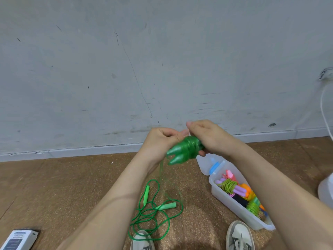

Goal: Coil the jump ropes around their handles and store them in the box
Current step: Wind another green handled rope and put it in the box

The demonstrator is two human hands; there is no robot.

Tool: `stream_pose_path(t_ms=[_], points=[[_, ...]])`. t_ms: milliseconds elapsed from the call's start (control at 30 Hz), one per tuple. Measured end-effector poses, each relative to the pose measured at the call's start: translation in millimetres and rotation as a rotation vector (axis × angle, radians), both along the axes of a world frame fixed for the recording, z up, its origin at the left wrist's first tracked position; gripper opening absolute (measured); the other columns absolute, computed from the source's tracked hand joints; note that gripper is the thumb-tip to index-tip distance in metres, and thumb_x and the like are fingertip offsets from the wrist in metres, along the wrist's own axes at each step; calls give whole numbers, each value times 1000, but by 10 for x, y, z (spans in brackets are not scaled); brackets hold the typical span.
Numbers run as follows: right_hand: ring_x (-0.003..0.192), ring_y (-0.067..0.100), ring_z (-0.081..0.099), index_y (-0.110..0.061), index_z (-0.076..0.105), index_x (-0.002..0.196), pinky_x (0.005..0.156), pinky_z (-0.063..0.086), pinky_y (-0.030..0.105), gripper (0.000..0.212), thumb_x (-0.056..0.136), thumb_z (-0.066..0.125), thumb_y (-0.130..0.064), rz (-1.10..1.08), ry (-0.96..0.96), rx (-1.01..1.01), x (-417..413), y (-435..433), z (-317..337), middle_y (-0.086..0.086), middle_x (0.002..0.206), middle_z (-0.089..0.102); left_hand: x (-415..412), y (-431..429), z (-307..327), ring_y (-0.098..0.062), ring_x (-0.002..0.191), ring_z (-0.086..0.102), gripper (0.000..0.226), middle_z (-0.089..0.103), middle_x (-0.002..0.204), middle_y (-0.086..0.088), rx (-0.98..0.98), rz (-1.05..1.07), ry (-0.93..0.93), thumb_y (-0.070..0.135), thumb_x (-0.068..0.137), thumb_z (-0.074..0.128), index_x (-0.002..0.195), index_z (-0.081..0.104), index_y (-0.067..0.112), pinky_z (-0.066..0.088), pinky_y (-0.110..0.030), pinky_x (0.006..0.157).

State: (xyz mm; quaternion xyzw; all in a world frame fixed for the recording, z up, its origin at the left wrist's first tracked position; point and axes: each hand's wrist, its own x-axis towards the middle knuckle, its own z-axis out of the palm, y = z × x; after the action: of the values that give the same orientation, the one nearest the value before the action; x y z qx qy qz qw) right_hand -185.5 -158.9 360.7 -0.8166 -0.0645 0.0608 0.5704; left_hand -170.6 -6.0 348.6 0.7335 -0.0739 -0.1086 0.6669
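Your right hand (210,139) grips the far end of the paired green handles (177,156), fingers curled underneath. Your left hand (162,141) is closed over the top of the wound rope (189,147) and seems to pinch the strand, though the pinch itself is hidden. The bundle is in mid-air at the centre of your view. Its loose tail (162,177) hangs blurred toward 6 o'clock.

The main risk is slack. If your left hand eases off, the slick turns can spring loose and slide toward the tapered tips. The handles could also splay apart where they already fork.

Watch the tail too. It drops toward the second rope (149,213), which lies uncoiled on the floor at 6 o'clock. It could snag in those loops or catch under your shoe (142,240), and that would jerk the coil open.

The box (232,206), at 4 o'clock, already looks crowded with coiled ropes. A bundle with an untucked end may unwind once you drop it in.
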Motion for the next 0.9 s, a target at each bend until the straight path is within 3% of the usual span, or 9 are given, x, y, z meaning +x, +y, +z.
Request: stream_pose_path(t_ms=[100, 167, 233, 300, 433, 500, 600, 767, 900], points=[[32, 12, 36, -15, 45, 72, 39, 20, 16, 36, 102, 38, -34, -220, 81, 289, 22, -51, 32, 1, 42, 44, -25, -66, -115, -5, 37, 35, 21, 53, 48, 2, -43, 4, 71, 14, 90, 60, 71, 66, 10, 27, -15, 38], [31, 11, 28, -11, 50, 81, 37, 17, 16, 32, 101, 36, -32, -349, 127, 484, 60, -101, 35, 7, 45, 47, -76, -125, -196, -5, 39, 34, 26, 53, 51, 4, 22, -36, 38, 20, 95, 55, 75, 68, 11, 27, -15, 40], [30, 11, 25, -9, 50, 81, 34, 17, 16, 31, 100, 34, -28, -475, 162, 511, 89, -131, 11, 11, 48, 49, -127, -184, -225, -4, 44, 38, 27, 51, 50, 9, 195, -52, -81, 26, 95, 55, 76, 70, 15, 30, -19, 45], [29, 11, 27, -10, 49, 77, 33, 19, 16, 32, 99, 32, -26, -567, 186, 432, 106, -147, -34, 13, 51, 50, -138, -204, -183, -4, 48, 44, 25, 52, 50, 10, 443, -60, -263, 29, 95, 54, 78, 70, 19, 33, -23, 49], [26, 12, 29, -11, 44, 72, 34, 19, 16, 31, 97, 31, -24, -628, 171, 266, 131, -162, -61, 13, 49, 48, -127, -88, -9, -18, 73, 57, 26, 66, 72, 2, 887, -98, -687, 34, 97, 48, 91, 68, 19, 43, -35, 65], [28, 14, 36, -12, 42, 67, 35, 24, 17, 32, 96, 32, -21, -637, 126, 201, 152, -179, -80, 13, 52, 46, -127, -50, 42, -22, 75, 57, 27, 60, 68, 2, 932, -125, -745, 33, 97, 46, 86, 64, 17, 42, -36, 65], [48, 26, 51, -12, 40, 55, 54, 40, 31, 43, 96, 32, -24, -679, 4, -40, 195, -192, -131, 8, 48, 51, -129, -8, 94, -22, 75, 56, 24, 54, 64, 4, 938, -140, -700, 32, 96, 48, 84, 65, 20, 38, -33, 63], [71, 32, 50, -15, 42, 61, 64, 36, 34, 45, 101, 28, -31, -666, -141, -456, 170, -70, -177, 7, 68, 54, -258, -115, 47, -32, 82, 58, 21, 64, 81, -9, 1058, -245, -899, 30, 92, 48, 81, 58, 16, 38, -36, 65], [78, 34, 54, -18, 41, 65, 67, 39, 35, 41, 101, 27, -33, -520, -149, -639, 155, 9, -223, 5, 75, 54, -234, -109, 30, -29, 83, 60, 20, 67, 82, -5, 1022, -262, -916, 29, 88, 49, 85, 65, 17, 43, -35, 67]])
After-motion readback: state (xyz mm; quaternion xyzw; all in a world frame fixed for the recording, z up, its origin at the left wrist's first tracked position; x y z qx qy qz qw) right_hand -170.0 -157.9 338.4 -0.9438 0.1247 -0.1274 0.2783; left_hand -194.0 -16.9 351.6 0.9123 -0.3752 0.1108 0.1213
